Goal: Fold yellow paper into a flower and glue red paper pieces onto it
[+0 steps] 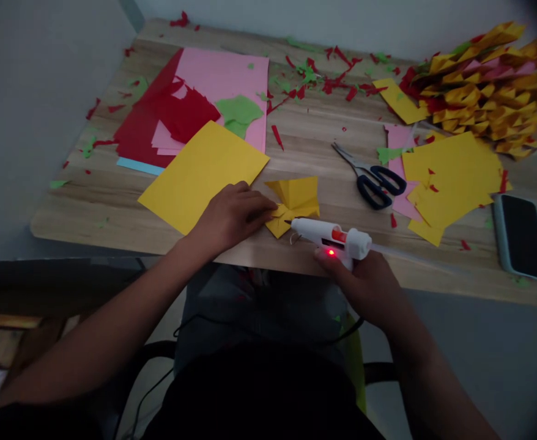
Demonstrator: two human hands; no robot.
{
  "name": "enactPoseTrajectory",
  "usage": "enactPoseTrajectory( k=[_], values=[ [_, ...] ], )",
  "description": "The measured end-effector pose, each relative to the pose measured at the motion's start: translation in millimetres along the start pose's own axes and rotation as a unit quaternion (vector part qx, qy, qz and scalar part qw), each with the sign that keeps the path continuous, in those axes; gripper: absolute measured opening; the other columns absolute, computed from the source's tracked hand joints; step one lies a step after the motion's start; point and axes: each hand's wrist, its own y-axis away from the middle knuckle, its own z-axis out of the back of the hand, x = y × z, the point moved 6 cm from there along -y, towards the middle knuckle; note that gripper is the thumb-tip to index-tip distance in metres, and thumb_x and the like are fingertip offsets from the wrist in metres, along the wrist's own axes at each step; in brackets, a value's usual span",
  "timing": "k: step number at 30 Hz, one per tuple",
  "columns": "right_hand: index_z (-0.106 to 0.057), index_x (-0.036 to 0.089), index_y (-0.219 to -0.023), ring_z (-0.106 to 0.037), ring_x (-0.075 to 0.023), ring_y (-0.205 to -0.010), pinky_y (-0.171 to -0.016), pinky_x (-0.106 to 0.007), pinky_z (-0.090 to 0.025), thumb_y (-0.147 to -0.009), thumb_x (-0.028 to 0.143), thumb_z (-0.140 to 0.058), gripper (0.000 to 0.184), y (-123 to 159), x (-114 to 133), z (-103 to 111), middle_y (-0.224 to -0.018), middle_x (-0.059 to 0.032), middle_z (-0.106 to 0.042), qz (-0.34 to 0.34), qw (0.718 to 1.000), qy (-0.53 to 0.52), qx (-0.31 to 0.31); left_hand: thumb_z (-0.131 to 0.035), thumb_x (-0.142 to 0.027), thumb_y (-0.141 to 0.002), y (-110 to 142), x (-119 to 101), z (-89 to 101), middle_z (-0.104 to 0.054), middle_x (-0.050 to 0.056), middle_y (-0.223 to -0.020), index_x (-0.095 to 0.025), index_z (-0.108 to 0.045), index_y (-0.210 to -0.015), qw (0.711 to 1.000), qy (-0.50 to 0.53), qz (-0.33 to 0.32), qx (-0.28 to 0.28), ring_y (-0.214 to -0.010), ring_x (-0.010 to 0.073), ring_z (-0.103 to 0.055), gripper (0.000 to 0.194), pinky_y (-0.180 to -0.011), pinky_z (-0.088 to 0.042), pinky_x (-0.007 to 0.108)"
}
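Near the table's front edge lies a small folded yellow paper piece (300,194), creased and partly standing up. My left hand (237,215) is closed with its fingertips pressed on the left side of that piece. A white hot glue gun (317,230) is gripped in my right hand (372,284), its red light lit and a clear glue stick trailing from its back. The gun's nozzle points left, right at the folded paper; whether it touches the paper I cannot tell. A flat yellow sheet (204,174) lies beside and partly under my left hand.
Dark-handled scissors (372,177) lie to the right, near yellow scraps (452,177) and a phone (522,237). Several folded yellow pieces form a large cluster (484,91) at back right. Pink sheets (232,73) and red paper (149,122) lie back left. A black cord (250,333) crosses my lap.
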Motion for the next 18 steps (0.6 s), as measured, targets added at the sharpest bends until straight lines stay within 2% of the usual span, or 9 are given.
enactPoseTrajectory(
  k=[3, 8, 12, 16, 18],
  values=[
    [-0.073, 0.021, -0.106, -0.071, -0.0336, -0.091, -0.072, -0.040, -0.052, -0.087, 0.065, -0.057, 0.051, -1.8, 1.1, -1.8, -0.084, -0.0106, -0.076, 0.003, 1.000, 0.011, -0.007, -0.064, -0.031, -0.092, 0.4, 2.8, -0.7, -0.074, 0.001, -0.085, -0.021, -0.073, -0.098, 0.999, 0.028, 0.027, -0.020, -0.081, 0.0172, -0.060, 0.014, -0.072, -0.045, 0.029],
    [-0.072, 0.021, -0.109, -0.071, -0.0331, -0.095, -0.076, -0.041, -0.053, -0.088, 0.063, -0.056, 0.050, -4.1, 4.5, -2.4, -0.090, -0.0107, -0.077, 0.009, 1.000, 0.014, -0.002, -0.065, -0.031, -0.091, 0.0, 4.1, -3.4, -0.073, 0.002, -0.092, -0.021, -0.074, -0.088, 1.000, 0.017, 0.016, -0.022, -0.084, 0.0182, -0.059, 0.013, -0.076, -0.044, 0.032],
    [-0.073, 0.021, -0.106, -0.072, -0.0324, -0.092, -0.075, -0.041, -0.053, -0.087, 0.064, -0.056, 0.050, -3.6, 3.9, -5.1, -0.095, -0.0101, -0.078, -0.001, 1.000, 0.018, 0.013, -0.063, -0.035, -0.092, -0.6, 7.0, -7.7, -0.072, 0.003, -0.092, -0.022, -0.075, -0.088, 1.000, -0.009, 0.009, -0.015, -0.083, 0.0188, -0.058, 0.018, -0.075, -0.041, 0.033],
    [-0.074, 0.020, -0.101, -0.072, -0.0329, -0.085, -0.070, -0.041, -0.053, -0.084, 0.066, -0.058, 0.051, -2.1, 0.0, -3.8, -0.085, -0.0098, -0.077, -0.016, 0.999, 0.037, 0.000, -0.058, -0.036, -0.094, -1.7, 7.8, -11.8, -0.072, 0.004, -0.091, -0.021, -0.074, -0.088, 0.999, -0.029, 0.014, -0.006, -0.084, 0.0193, -0.059, 0.023, -0.075, -0.038, 0.035],
    [-0.074, 0.019, -0.100, -0.072, -0.0307, -0.079, -0.067, -0.040, -0.053, -0.085, 0.063, -0.058, 0.049, -2.2, 1.8, -1.0, -0.083, -0.0097, -0.077, -0.001, 0.999, 0.043, -0.015, -0.056, -0.037, -0.095, -2.5, 7.9, -13.1, -0.071, 0.004, -0.092, -0.020, -0.074, -0.089, 0.999, -0.029, 0.023, 0.001, -0.084, 0.0195, -0.059, 0.024, -0.075, -0.038, 0.035]
  ],
)
